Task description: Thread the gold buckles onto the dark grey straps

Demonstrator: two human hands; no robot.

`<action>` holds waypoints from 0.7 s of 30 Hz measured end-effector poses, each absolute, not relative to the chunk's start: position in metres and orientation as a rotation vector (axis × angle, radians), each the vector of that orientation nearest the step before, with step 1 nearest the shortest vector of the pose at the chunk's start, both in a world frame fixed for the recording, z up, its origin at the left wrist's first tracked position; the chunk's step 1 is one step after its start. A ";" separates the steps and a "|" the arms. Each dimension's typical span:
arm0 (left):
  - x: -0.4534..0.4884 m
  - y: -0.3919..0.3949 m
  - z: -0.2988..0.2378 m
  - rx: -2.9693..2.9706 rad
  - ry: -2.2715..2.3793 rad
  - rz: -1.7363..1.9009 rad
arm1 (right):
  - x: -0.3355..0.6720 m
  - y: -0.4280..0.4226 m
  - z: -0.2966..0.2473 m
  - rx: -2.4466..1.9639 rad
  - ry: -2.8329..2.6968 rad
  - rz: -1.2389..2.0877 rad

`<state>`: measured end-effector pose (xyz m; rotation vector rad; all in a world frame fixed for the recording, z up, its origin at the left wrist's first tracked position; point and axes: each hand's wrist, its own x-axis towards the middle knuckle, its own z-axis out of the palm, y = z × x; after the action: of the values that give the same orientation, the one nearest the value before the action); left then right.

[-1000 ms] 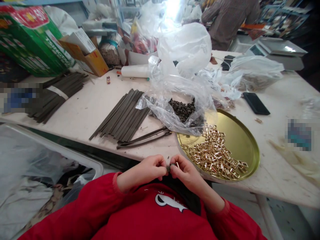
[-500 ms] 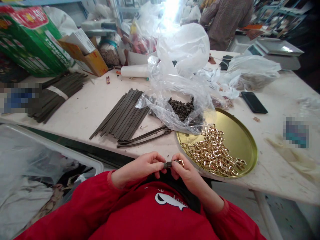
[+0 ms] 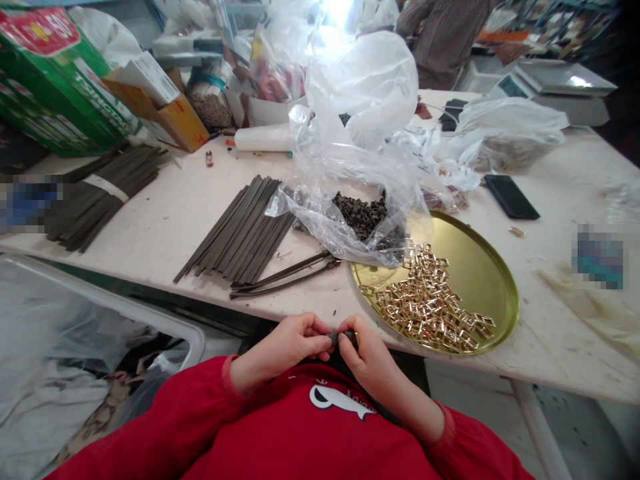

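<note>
My left hand [image 3: 293, 343] and my right hand [image 3: 363, 350] meet just below the table's front edge, above my red top. Both pinch the same small dark strap piece [image 3: 334, 337], fingers pressed tight; a gold buckle seen earlier at the right fingers is hidden now. To the right of my hands a round gold tray [image 3: 493, 280] holds a heap of gold buckles [image 3: 430, 307]. Behind it an open clear plastic bag [image 3: 350, 200] holds small dark loops [image 3: 361, 215].
Dark straps [image 3: 240, 233] lie fanned on the white table, two loose ones [image 3: 285, 275] nearer the edge, another bundle [image 3: 100, 193] far left. A black phone [image 3: 511, 197], boxes [image 3: 65, 80], more bags and a scale [image 3: 565, 87] sit behind. A person [image 3: 445, 33] stands at the far side.
My hands have closed together over the small piece; the gold buckle that showed at my right fingertips half a second ago is now covered. The view tilted slightly.
</note>
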<state>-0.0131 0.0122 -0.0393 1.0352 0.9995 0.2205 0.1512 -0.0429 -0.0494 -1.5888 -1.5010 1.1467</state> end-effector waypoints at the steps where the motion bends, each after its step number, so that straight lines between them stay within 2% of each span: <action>1: -0.013 0.012 -0.040 1.020 1.010 0.216 | 0.152 -0.043 -0.050 -1.607 -1.526 1.136; 12: -0.013 0.007 -0.034 1.033 0.964 0.136 | 0.152 -0.053 -0.051 -1.471 -1.434 1.309; 17: -0.022 0.006 -0.021 1.279 0.858 -0.065 | 0.151 -0.059 -0.049 -1.415 -1.500 1.287; 21: -0.023 0.000 -0.017 1.418 0.833 -0.066 | 0.150 -0.066 -0.051 -1.344 -1.591 1.367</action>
<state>-0.0234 -0.0004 -0.0174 1.4177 0.8329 -0.0659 0.1496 -0.0660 -0.0508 -1.3439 -1.5907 1.3673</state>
